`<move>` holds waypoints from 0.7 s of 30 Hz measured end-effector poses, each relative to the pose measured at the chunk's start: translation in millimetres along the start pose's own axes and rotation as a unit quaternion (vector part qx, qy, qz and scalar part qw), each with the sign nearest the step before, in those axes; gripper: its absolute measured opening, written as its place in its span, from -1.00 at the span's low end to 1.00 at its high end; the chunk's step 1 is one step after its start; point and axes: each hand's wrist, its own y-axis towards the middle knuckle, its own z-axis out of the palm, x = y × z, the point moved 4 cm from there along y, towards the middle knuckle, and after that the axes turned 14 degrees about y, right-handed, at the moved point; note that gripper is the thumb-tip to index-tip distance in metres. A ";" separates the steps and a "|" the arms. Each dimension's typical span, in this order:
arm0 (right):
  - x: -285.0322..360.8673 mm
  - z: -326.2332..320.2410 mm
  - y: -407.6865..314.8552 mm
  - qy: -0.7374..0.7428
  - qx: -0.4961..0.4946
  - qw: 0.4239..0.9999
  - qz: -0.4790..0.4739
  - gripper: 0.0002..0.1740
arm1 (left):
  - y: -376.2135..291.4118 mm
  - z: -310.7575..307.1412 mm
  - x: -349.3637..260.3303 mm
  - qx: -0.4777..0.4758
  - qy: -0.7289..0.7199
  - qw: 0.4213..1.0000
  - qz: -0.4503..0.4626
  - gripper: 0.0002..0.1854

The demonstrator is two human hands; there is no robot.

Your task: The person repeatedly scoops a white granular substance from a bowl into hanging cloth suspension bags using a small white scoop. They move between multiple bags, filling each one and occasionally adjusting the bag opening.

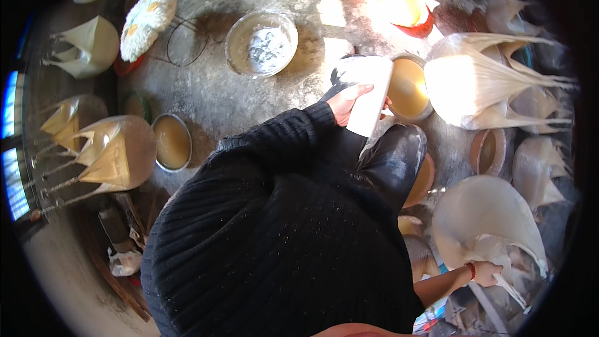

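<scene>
My left hand comes from a black ribbed sleeve and grips a smooth white slab-like item, thumb across its face and fingertips showing past its far edge. The item is above my knees, beside a bowl of yellowish liquid. My right hand, on a bare forearm with a red bracelet, reaches to the lower right and is closed on the gathered edge of a pale cloth bag. The bag's rounded body bulges beyond the hand. Part of its cloth is twisted into strands.
More cloth bags hang by cords at the left and right. Around me stand a basin with whitish residue, a metal bowl of tan liquid, an orange-red tub and a brown basin. A fluffy white item lies upper left.
</scene>
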 end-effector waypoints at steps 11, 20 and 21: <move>-13.8 -15.7 1.1 -0.029 -0.059 0.994 -0.083 -0.31 | 3.9 -3.1 1.8 -0.044 0.071 0.996 -0.031 -0.33; 6.6 -35.7 -15.7 -0.010 0.024 0.996 -0.081 -0.36 | 12.2 7.5 10.1 -0.016 0.095 0.994 -0.050 -0.33; 7.8 -26.4 -13.7 -0.155 0.015 0.979 -0.134 -0.33 | 13.2 7.1 10.4 -0.015 0.086 0.994 -0.059 -0.35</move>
